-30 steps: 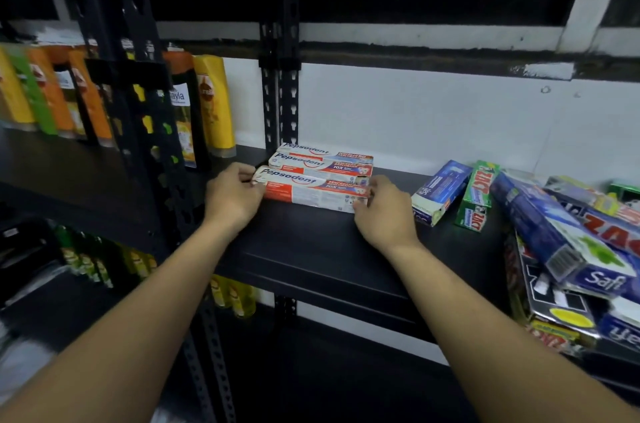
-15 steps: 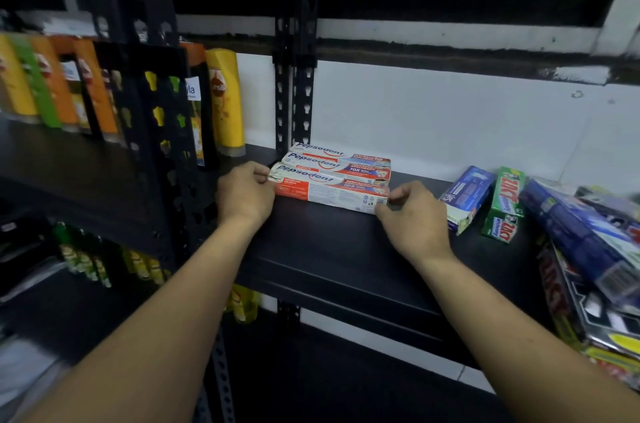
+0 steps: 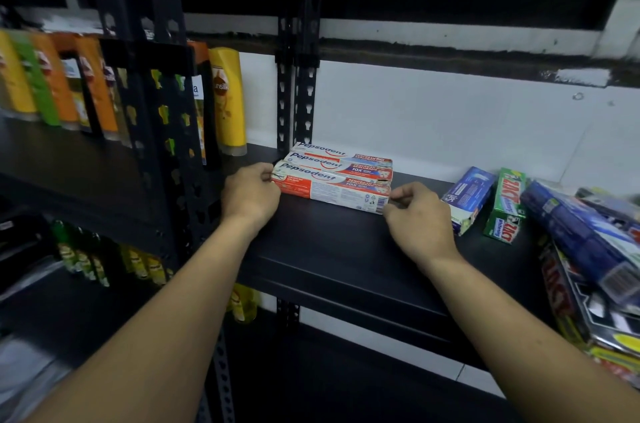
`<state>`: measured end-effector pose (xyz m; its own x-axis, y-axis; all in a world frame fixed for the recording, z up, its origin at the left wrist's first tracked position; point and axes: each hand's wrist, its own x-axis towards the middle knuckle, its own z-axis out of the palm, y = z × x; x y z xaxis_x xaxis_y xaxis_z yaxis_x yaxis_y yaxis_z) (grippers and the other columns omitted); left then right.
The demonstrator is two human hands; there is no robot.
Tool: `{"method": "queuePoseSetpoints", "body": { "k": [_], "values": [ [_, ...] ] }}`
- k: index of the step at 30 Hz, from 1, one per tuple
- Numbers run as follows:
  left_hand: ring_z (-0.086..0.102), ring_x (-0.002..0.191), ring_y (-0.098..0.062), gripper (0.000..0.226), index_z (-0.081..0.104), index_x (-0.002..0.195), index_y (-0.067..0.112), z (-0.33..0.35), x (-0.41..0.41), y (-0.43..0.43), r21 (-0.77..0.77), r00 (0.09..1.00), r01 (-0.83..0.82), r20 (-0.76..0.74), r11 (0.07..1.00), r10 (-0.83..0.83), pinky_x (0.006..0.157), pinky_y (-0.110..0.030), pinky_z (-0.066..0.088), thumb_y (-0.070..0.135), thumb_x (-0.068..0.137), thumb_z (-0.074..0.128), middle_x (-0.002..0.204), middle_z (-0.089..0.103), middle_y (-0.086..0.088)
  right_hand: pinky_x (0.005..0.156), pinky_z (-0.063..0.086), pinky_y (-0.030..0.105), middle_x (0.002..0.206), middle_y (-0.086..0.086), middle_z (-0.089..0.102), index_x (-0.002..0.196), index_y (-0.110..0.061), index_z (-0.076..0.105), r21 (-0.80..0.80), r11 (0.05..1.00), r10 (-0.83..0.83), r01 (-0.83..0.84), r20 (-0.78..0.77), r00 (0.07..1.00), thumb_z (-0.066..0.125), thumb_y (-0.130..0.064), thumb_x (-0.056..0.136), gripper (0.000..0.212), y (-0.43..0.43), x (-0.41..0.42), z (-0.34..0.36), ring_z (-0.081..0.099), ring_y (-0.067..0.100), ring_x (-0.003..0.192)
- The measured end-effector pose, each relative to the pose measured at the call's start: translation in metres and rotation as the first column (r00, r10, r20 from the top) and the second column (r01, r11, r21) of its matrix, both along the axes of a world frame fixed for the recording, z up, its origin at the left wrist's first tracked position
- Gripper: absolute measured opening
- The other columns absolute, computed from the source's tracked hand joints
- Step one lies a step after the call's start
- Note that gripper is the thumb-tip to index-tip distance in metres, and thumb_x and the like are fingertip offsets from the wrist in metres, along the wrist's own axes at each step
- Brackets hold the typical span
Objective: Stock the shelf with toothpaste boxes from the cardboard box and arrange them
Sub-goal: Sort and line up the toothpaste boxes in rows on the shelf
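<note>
At the front edge of the dark shelf [image 3: 346, 260], two bare forearms reached in from below. The left hand [image 3: 251, 196] had its fingers curled round the left end of the front Pepsodent box [image 3: 332, 189], pinching it. The right hand [image 3: 415, 218] was curled too, thumb and forefinger nipping the same box's right end. That box lay flat and crosswise on the shelf, touching the nearer of two more Pepsodent boxes [image 3: 341, 159] behind it. The three made a tight row, the rearmost near the perforated upright [image 3: 298, 87] and the white wall [image 3: 450, 125].

Just right of the right hand, a blue box [image 3: 467, 199] and a green box [image 3: 505, 208] lay askew. Beyond them a loose heap of packets [image 3: 588, 242] leaned at the frame's edge. Shampoo bottles [image 3: 227, 100] stood left of the upright. No cardboard box was in sight.

The likeliest slip, I judged, was an uneven push — one hand leading would skew the row. Hard pinching could crush the end flaps, and a careless right wrist might nudge the blue box toward the heap.
</note>
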<state>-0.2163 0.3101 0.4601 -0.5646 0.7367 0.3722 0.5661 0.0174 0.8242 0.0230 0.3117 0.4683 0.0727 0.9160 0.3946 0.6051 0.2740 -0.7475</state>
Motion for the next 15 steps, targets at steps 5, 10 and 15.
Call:
{"method": "queuePoseSetpoints", "body": {
  "k": [5,10,15],
  "values": [
    [0.067,0.099,-0.015,0.034,0.074,0.106,0.028,0.0013,0.0007,-0.0011,-0.013,1.000,0.005,-0.001,1.000,-0.005,0.093,-0.035,0.054,0.011,0.085,0.054,0.102,0.075,0.008,0.076,0.037,0.019,0.105,0.001,0.070,0.106,-0.011,0.064,-0.004,1.000,-0.004,0.004,0.013,1.000,0.064,-0.015,0.086,0.020,0.0005,0.0001,0.0009,0.056,0.012,0.087],
    [0.067,0.099,-0.015,0.032,0.074,0.103,0.029,0.0010,0.0008,-0.0020,-0.012,1.000,0.014,0.018,1.000,-0.014,0.092,-0.035,0.054,0.012,0.085,0.055,0.101,0.075,0.009,0.076,0.040,0.021,0.105,0.000,0.071,0.106,-0.013,0.063,-0.005,1.000,0.001,-0.001,0.025,1.000,0.063,-0.016,0.087,0.019,0.0028,0.0006,-0.0012,0.060,0.014,0.090],
    [0.066,0.099,-0.011,0.028,0.073,0.109,0.026,0.0009,0.0028,-0.0036,0.008,0.998,-0.001,0.059,1.000,0.000,0.091,-0.025,0.050,0.016,0.085,0.062,0.104,0.074,0.008,0.076,0.041,0.020,0.099,0.001,0.072,0.106,-0.011,0.066,0.024,1.000,-0.020,0.019,0.047,0.999,0.059,-0.012,0.089,0.018,0.0054,0.0009,-0.0037,0.065,0.018,0.092]
  ]
}}
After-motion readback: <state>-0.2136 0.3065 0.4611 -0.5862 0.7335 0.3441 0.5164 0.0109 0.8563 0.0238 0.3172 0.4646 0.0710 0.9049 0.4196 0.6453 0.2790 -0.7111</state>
